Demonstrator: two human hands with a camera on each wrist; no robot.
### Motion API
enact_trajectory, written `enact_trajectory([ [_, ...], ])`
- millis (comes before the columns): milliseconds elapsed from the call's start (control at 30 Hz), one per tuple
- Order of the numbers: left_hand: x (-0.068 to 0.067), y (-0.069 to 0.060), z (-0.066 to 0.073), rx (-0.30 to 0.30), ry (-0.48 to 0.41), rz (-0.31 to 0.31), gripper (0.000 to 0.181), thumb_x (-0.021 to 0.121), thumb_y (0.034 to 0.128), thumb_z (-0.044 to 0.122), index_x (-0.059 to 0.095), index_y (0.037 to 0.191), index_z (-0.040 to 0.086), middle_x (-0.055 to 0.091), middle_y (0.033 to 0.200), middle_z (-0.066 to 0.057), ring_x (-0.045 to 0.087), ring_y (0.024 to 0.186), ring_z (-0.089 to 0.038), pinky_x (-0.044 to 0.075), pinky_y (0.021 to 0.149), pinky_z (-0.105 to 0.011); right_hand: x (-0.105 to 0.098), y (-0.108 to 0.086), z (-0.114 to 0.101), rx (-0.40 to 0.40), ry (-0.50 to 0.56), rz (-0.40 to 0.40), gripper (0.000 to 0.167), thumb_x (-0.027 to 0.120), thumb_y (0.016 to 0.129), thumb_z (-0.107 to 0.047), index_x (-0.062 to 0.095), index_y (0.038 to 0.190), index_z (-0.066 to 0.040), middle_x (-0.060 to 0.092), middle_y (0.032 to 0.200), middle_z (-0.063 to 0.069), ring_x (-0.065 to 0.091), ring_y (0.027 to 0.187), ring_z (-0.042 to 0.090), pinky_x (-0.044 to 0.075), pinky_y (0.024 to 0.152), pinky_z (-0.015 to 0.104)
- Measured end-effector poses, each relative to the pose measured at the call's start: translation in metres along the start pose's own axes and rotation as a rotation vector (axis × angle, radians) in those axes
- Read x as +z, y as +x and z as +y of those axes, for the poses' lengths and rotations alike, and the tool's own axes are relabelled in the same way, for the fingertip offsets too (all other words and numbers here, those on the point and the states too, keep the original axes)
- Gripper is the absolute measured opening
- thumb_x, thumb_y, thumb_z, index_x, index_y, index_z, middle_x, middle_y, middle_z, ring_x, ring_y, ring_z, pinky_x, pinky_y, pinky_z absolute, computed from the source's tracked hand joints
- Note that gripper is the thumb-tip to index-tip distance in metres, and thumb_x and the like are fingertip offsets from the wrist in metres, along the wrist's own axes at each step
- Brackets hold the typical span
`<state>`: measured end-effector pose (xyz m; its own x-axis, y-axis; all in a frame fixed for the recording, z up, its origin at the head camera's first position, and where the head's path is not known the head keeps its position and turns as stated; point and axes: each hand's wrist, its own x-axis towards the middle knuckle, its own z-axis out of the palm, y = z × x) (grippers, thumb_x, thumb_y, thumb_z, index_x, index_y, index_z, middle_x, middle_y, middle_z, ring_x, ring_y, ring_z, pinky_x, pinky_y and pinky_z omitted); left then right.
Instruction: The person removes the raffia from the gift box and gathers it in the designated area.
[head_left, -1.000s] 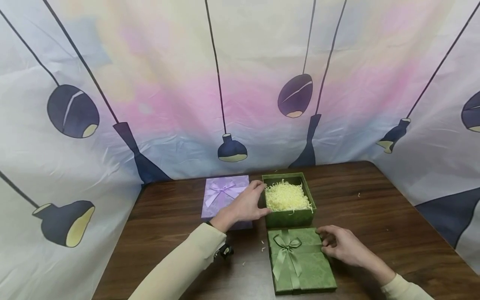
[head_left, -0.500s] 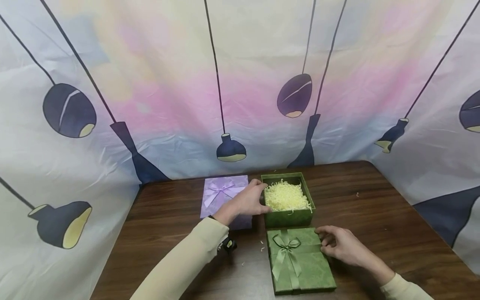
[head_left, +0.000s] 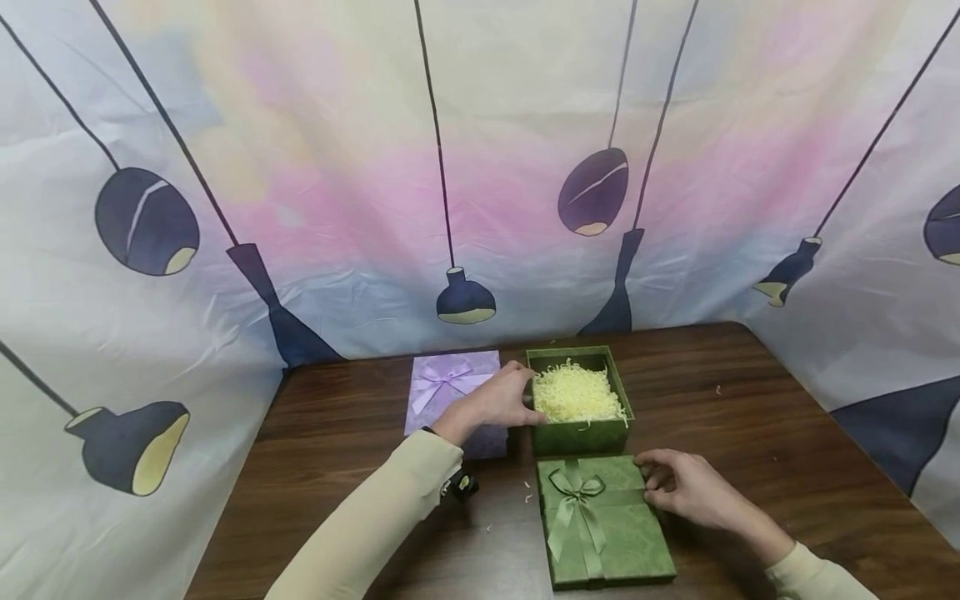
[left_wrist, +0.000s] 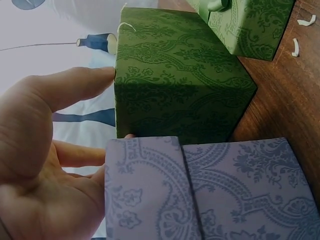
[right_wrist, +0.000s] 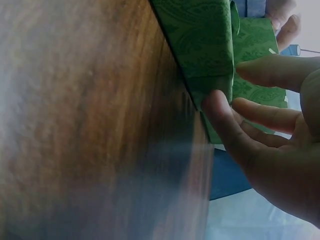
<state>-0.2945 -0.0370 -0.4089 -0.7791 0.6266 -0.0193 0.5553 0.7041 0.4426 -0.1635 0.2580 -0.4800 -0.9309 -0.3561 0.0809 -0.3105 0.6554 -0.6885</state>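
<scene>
An open green box filled with pale yellow shredded paper stands at the back of the table. At its left side is my left hand; the thumb touches the rim, fingers spread along the wall. In front of the box lies a green patterned lid with a ribbon bow. My right hand touches the lid's far right edge with relaxed fingers. Under my left wrist, partly hidden, sits a lidded purple box with a lilac bow.
All of this rests on a dark wooden table. Small paper shreds lie scattered on the wood. Behind the table hangs a cloth backdrop printed with lamps.
The view shifts slightly. My left thumb shifts a little right along the green box's front left corner. The boxes, the lid and my right hand look the same.
</scene>
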Motion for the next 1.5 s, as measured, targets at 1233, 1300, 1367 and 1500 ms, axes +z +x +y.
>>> enact_trajectory([
  [1233,0.003,-0.006,-0.001,-0.005,-0.001,-0.036,0.082,0.076,0.0835,0.037,0.04,0.144,-0.005,0.046,0.131,-0.015,0.064,0.102,-0.014,0.049,0.094,-0.026,-0.049,0.059,-0.036,-0.197,-0.211,0.333,0.039,0.075,0.082,-0.009,0.064,0.119,-0.009,0.067,0.112,0.009,0.069,0.085,0.02,0.057,0.072,0.032],
  [1300,0.003,-0.006,-0.001,-0.003,-0.009,-0.034,0.082,0.076,0.0836,0.037,0.04,0.144,-0.005,0.046,0.131,-0.015,0.064,0.103,-0.014,0.049,0.095,-0.026,-0.048,0.065,-0.037,-0.214,-0.216,0.33,0.04,0.076,0.082,-0.01,0.064,0.119,-0.009,0.067,0.11,0.009,0.068,0.084,0.019,0.057,0.072,0.032],
  [1367,0.003,-0.006,-0.001,0.0,-0.014,-0.034,0.082,0.076,0.0837,0.037,0.039,0.144,-0.005,0.046,0.131,-0.015,0.064,0.103,-0.014,0.049,0.095,-0.026,-0.048,0.07,-0.038,-0.214,-0.219,0.323,0.041,0.076,0.082,-0.012,0.063,0.121,-0.01,0.066,0.108,0.008,0.068,0.084,0.019,0.056,0.072,0.032],
  [1500,0.004,-0.005,-0.002,0.01,-0.01,-0.032,0.082,0.076,0.0841,0.037,0.04,0.144,-0.006,0.046,0.131,-0.015,0.064,0.103,-0.014,0.048,0.095,-0.025,-0.047,0.079,-0.038,-0.183,-0.194,0.299,0.042,0.076,0.084,-0.014,0.062,0.124,-0.01,0.065,0.111,0.007,0.068,0.087,0.02,0.057,0.074,0.034],
])
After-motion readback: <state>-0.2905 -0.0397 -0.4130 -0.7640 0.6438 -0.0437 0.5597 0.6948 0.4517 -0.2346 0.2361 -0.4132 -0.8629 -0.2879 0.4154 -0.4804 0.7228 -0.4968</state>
